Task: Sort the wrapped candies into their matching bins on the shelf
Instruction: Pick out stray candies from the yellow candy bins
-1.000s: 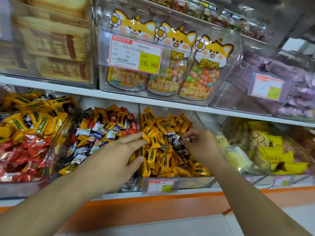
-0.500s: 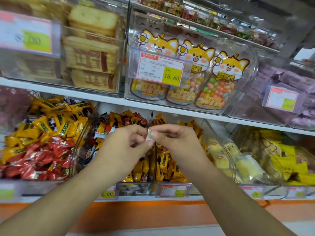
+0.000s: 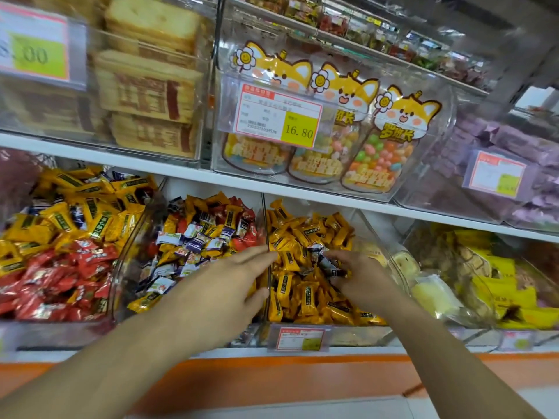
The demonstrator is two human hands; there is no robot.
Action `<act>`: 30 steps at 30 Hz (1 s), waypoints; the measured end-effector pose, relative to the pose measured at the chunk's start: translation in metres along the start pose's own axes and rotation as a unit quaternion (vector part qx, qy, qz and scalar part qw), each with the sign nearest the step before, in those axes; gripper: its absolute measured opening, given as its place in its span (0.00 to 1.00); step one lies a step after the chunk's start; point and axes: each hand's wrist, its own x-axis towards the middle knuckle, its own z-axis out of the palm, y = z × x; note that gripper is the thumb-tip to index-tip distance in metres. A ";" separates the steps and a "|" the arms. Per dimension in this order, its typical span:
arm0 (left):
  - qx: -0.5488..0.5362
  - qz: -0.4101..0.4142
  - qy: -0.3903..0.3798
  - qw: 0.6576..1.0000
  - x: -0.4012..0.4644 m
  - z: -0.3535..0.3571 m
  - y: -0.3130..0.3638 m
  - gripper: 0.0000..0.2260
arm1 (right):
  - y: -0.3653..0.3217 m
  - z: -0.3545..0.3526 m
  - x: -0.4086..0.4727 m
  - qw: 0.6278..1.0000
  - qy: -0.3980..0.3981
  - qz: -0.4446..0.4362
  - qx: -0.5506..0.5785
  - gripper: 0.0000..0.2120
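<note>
The middle clear bin [image 3: 137, 267] holds mixed wrapped candies [image 3: 196, 237]: orange, red, and purple-and-white. To its right, another bin [image 3: 372, 234] is filled with orange-yellow candies [image 3: 305, 291], with a few dark purple-and-white ones [image 3: 314, 248] on top. My left hand [image 3: 223, 285] hovers with straight fingers over the divider between these two bins and holds nothing. My right hand [image 3: 363, 275] reaches into the orange-yellow bin, where its fingers and thumb pinch a dark-wrapped candy [image 3: 328, 264].
A bin at far left [image 3: 113, 300] holds yellow and red candies. Pale wrapped cakes [image 3: 429, 293] fill the bin at right. Above the white shelf board [image 3: 181, 173] stand cracker packs, fox-shaped candy jars [image 3: 375, 164] and a price tag [image 3: 278, 116]. An orange ledge [image 3: 272, 376] runs below.
Half a second ago both hands met in front of the bins, pinching a small pale candy. They have parted: the left is open, the right is down in the orange-yellow bin.
</note>
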 end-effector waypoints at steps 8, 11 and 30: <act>0.002 -0.017 -0.015 1.000 0.001 0.001 0.004 0.28 | 0.004 0.014 0.012 0.995 0.097 -0.018 -0.018 0.15; -0.005 -0.020 -0.019 1.000 0.001 0.001 0.004 0.28 | 0.012 0.011 0.012 0.989 0.144 0.000 0.030 0.09; -0.229 -0.091 0.142 0.959 0.000 -0.018 -0.002 0.15 | -0.120 -0.010 -0.043 0.911 -0.007 -0.050 0.409 0.12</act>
